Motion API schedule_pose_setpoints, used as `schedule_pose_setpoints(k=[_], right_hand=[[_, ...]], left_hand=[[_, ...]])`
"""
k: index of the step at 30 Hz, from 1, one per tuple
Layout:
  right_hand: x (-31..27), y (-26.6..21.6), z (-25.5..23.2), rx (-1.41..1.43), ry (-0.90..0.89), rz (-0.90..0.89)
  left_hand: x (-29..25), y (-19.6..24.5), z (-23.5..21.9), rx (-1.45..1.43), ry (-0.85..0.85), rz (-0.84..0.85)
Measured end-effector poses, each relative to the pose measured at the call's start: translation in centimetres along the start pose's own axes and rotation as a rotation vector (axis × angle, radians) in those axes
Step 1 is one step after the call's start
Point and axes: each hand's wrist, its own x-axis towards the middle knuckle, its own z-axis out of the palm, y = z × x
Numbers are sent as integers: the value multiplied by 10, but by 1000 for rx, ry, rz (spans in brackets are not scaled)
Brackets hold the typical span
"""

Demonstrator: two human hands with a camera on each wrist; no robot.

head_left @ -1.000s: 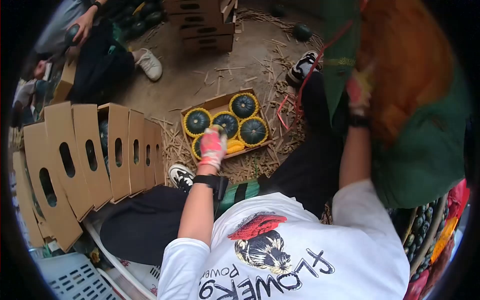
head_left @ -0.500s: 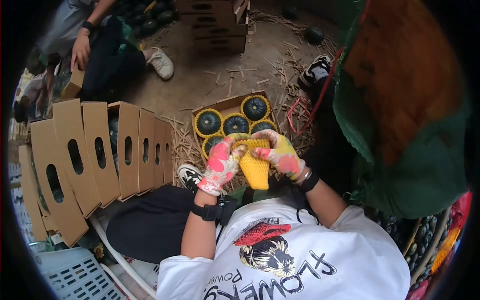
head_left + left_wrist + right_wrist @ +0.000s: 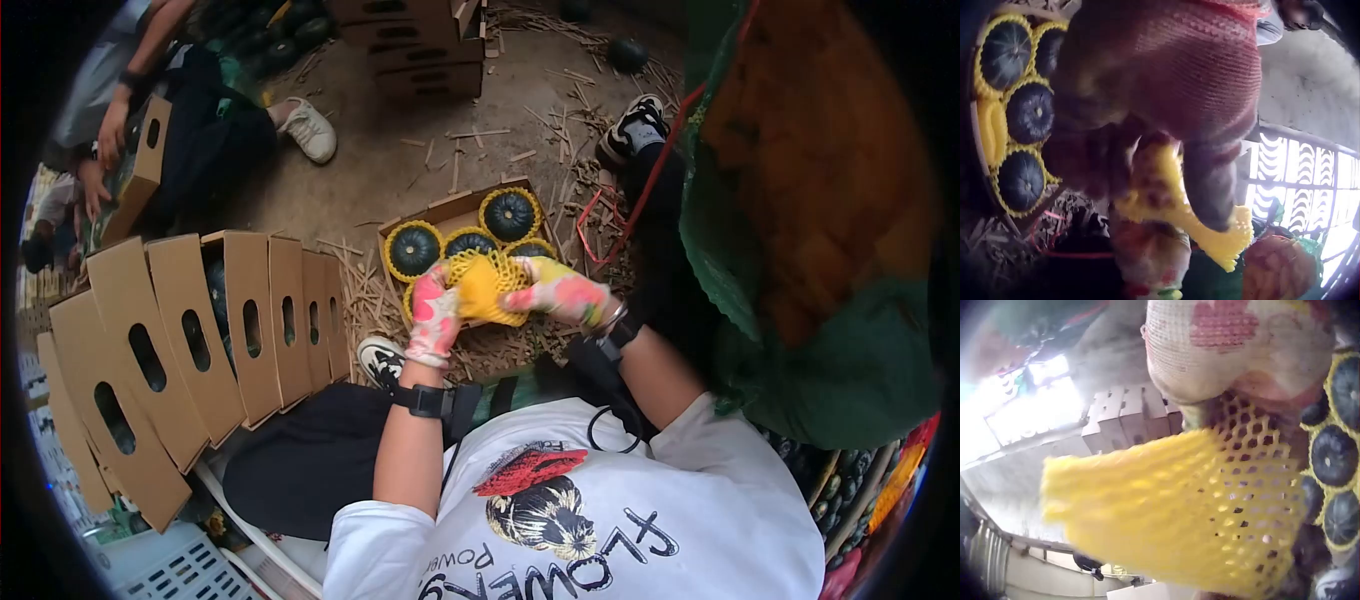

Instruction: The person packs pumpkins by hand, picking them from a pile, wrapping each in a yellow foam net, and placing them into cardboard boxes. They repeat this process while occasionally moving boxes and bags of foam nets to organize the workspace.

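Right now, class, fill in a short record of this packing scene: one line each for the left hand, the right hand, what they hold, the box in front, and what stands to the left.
left hand: flower-print gloved left hand grips the sleeve's left edge
right hand: flower-print gloved right hand grips its right edge
held thing: yellow foam mesh sleeve, stretched between both hands
box in front: open brown cardboard box on the straw-strewn ground, holding dark green round squashes in yellow sleeves
to the left: row of upright brown cardboard boxes with slot handles

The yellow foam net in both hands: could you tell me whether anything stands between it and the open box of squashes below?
Nothing visible does. Both hands hold the yellow foam net directly above the open box, where wrapped squashes lie.
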Motion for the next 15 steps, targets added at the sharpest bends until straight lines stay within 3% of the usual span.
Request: schedule_pose_setpoints(k=[1,2,3,4,5,7,8,9,11,12,13,15], right_hand=[[3,5,-3,-448,37,-96],[7,10,-5,-446,36,-94],[12,8,-3,-765,205,-111],[20,5,-1,-1082,381,-132],[27,2,4,-1077,387,-132],[35,0,14,-1224,135,-109],[39,8,13,-1015,81,-350],[48,18,9,-900,24,-348],[71,18,-6,-369,1,-157],[77,2,-14,158,52,140],[90,9,-23,156,160,274],[120,28,-43,-96,-196,278]], left_hand=[[6,0,-1,2,-1,-4],[10,-1,0,663,93,-44],[12,-2,0,1324,187,-86],[8,-6,-1,1085,162,-120],[14,-10,-3,1092,158,-118],[21,-4,1,-228,-79,-161],[23,3,-4,-225,-96,-211],[34,1,-15,-221,-99,-215],[58,-10,-37,49,17,-190],[66,-4,-34,10,42,-121],[80,-4,-37,-56,-40,-50],[107,-5,-36,161,-25,21]])
